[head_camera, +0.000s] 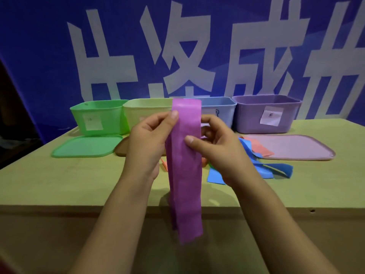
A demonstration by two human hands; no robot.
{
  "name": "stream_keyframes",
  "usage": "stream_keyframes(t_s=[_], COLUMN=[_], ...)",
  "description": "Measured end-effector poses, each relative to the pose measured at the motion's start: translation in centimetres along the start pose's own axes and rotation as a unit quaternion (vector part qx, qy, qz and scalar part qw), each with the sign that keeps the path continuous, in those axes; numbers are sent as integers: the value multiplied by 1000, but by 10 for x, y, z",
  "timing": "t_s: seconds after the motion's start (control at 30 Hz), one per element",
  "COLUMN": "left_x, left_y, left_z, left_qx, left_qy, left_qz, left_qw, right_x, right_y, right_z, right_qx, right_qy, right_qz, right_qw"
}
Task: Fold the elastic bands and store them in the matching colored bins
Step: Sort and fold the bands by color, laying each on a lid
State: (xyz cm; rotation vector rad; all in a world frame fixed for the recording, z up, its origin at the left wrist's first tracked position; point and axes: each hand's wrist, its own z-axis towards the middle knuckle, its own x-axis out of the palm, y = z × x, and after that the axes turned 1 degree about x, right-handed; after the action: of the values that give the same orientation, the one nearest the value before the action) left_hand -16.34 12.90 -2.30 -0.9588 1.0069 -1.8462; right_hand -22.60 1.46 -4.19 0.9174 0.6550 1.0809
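While pinching band (184, 171), raised hands (150, 143).

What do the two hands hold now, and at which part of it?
Both hands, left hand and right hand, pinch the purple elastic band near its upper end, one at each edge; the rest hangs down.

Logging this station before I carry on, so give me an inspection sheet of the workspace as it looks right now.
Surface: yellowish table.
Job's things: purple band held up, hanging past the table edge; blue bands and a pink band loose on the table; green bin, yellow bin, blue bin, purple bin open in a row.
Clutter: green lid, purple lid.
Grips: left hand and right hand both pinch the purple band.
Cables: nothing seen.
Surroundings: blue banner.
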Motion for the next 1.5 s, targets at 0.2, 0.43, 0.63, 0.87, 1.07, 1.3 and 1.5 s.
stream_keyframes(t_s=[0.2,0.43,0.63,0.87,1.07,1.3,1.5], left_x=[-6,-3,-9,-1,3,-3,-4], left_y=[11,21,20,10,7,9,11], left_z=[-17,-25,-24,-34,-44,-48,-48], left_qx=[44,63,4,3,20,30,35], left_qy=[3,52,75,79,102,140,147], left_qz=[24,50,22,16,-23,-21,-22], left_qw=[999,995,997,997,994,989,988], right_x=[-3,-6,-12,-5,-5,-3,0], right_y=[-7,-1,11,10,12,18,13], right_z=[-11,-9,-17,-33,-39,-45,-44], right_qx=[-19,-8,11,-11,-39,-64,-70], right_qy=[-76,-120,-114,-82,-119,-144,-150], right_qz=[-17,58,80,21,0,-17,-2], right_qw=[997,991,990,996,992,987,986])
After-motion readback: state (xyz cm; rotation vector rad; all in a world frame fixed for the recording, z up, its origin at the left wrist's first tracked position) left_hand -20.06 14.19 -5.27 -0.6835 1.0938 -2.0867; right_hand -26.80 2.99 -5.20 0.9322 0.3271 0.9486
